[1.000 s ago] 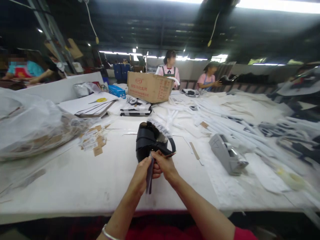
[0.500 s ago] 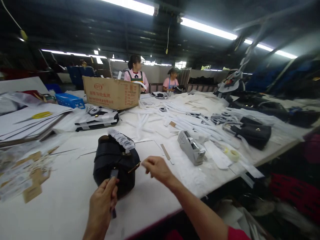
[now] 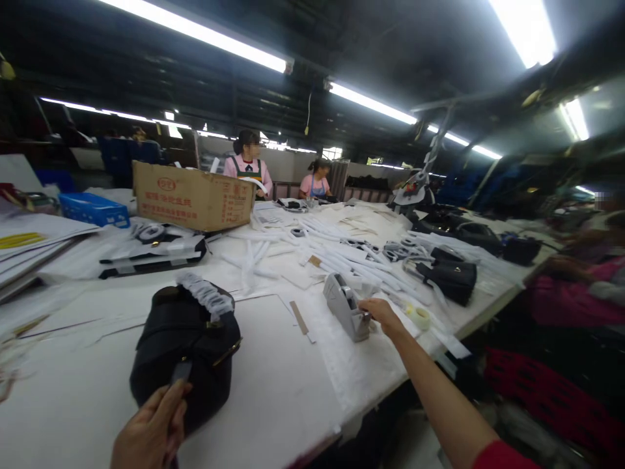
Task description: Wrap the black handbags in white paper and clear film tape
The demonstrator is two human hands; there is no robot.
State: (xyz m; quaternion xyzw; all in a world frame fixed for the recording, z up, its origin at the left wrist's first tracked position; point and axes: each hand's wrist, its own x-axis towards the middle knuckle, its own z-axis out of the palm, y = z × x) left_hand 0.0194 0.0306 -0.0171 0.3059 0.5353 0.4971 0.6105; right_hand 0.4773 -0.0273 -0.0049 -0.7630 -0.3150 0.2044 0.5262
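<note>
A black handbag [image 3: 161, 326] stands on the white worktable, its handle covered in crinkled white wrapping [image 3: 205, 295]. Gold-coloured metal trim shows on its near side. My left hand [image 3: 151, 423] pinches a dark strap [image 3: 181, 371] at the bag's lower front; part of the strap is hidden under the fingers. Farther right, my right hand [image 3: 383, 314] reaches to the front end of a grey tape dispenser [image 3: 344, 309]. Its fingers are closed together at the cutter end, and what lies between them is too small to make out.
A cardboard box [image 3: 190, 198] and a blue box [image 3: 92, 210] stand behind. White strips [image 3: 336, 254] and a clear tape roll [image 3: 418, 317] lie on the table [image 3: 273, 391]. Another black bag [image 3: 452, 279] sits right. Two co-workers [image 3: 249, 166] are across the table.
My right hand has moved from beside the bag to the tape dispenser. My left hand keeps its pinch on the strap. The view has swung right, so everything appears farther left.
</note>
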